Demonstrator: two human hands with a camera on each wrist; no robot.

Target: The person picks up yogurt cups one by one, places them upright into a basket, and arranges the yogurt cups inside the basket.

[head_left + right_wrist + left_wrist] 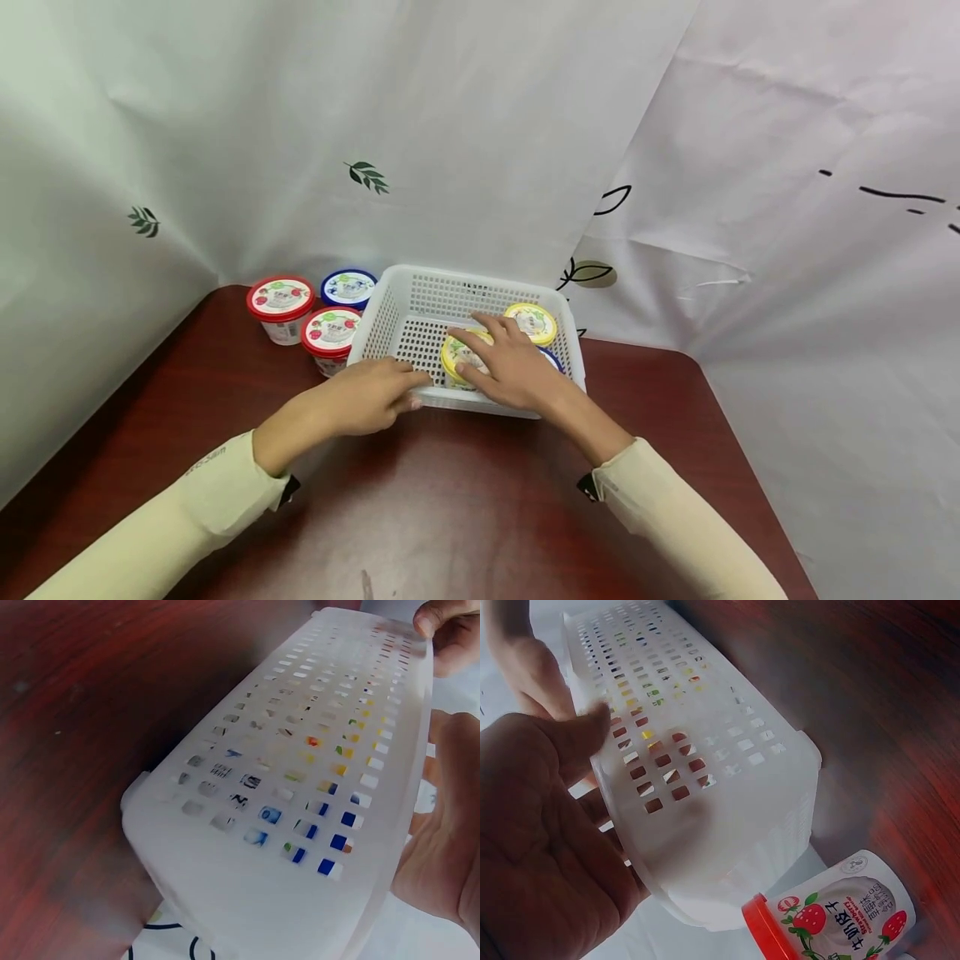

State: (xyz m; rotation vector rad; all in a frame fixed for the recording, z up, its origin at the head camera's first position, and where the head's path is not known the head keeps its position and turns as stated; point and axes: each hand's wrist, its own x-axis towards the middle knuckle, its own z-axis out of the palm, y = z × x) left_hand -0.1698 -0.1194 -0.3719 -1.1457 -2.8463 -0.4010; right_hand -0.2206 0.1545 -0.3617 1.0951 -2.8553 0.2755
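Observation:
A white perforated plastic basket (pixel 387 312) stands on the table. My left hand (pixel 367 398) grips its front left rim, with the thumb (pixel 592 742) on the outer wall and the fingers over the inside. My right hand (pixel 513 367) reaches over the front rim, fingers spread and fairly straight across the lid of a yellow-lidded tub (pixel 452 357) inside the basket. A second yellow-lidded tub (pixel 534 323) sits at the back right of the basket. A blue-lidded tub (pixel 553 360) beside it is mostly hidden by my right hand.
Left of the basket stand two red-lidded strawberry tubs (pixel 281 298) and a blue-lidded tub (pixel 349 287). One red-lidded tub (pixel 847 915) is close to the basket's left end. White patterned cloth (pixel 465 142) hangs behind the dark red table (pixel 480 517).

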